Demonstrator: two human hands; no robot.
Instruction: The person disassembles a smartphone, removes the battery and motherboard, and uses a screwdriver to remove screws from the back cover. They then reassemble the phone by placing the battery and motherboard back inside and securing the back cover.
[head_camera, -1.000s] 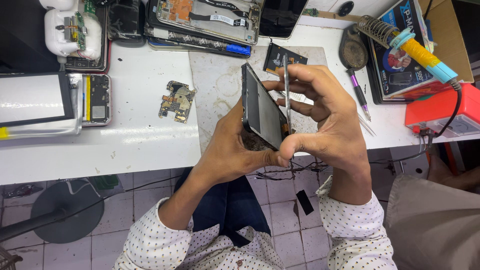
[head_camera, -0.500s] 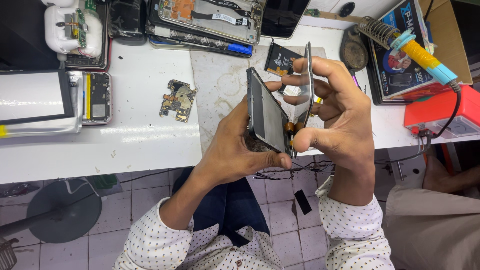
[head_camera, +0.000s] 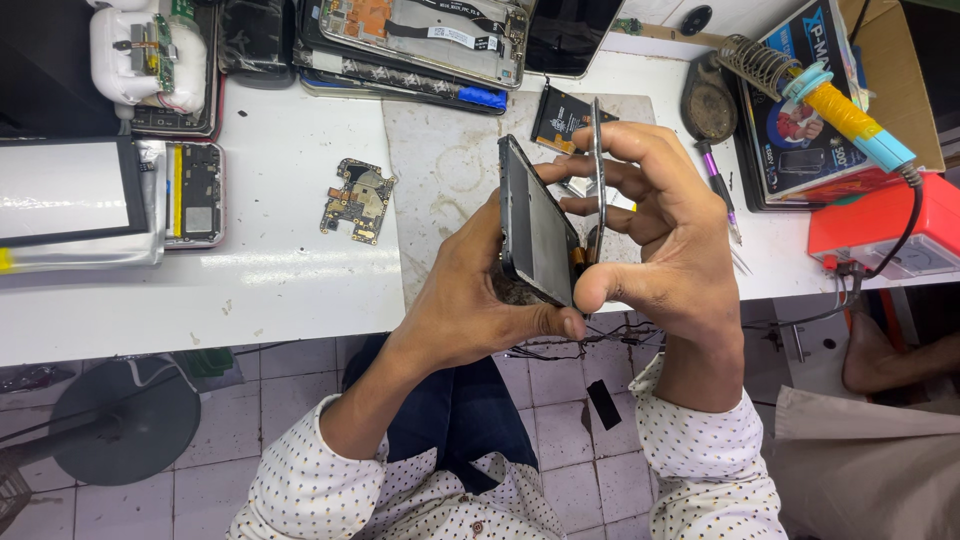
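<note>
The white counter (head_camera: 270, 280) fills the top of my view, with a worn grey mat (head_camera: 450, 180) laid over its middle near the front edge. Off to the right edge sits a red box (head_camera: 880, 225), and a soldering iron (head_camera: 840, 105) rests in its coil stand toward the back right corner. An opened phone (head_camera: 195, 192) lies near the left edge.

I hold the work above the mat, just past the front edge. My left hand (head_camera: 470, 300) cups the dark phone body (head_camera: 535, 225) from below, fingers closed round its back and thumb pressed at its lower corner. My right hand (head_camera: 680, 250) pinches the thin panel (head_camera: 597, 160) edge-on, fingers wrapped over its top and thumb at the bottom.

The two pieces stand apart at the top and meet at the bottom, where a small orange ribbon cable (head_camera: 578, 257) seems to join them. I judge I am parting the panel from the body; the cable calls for care, not a pull.

A small loose circuit board (head_camera: 358, 198) lies left of the mat.
</note>
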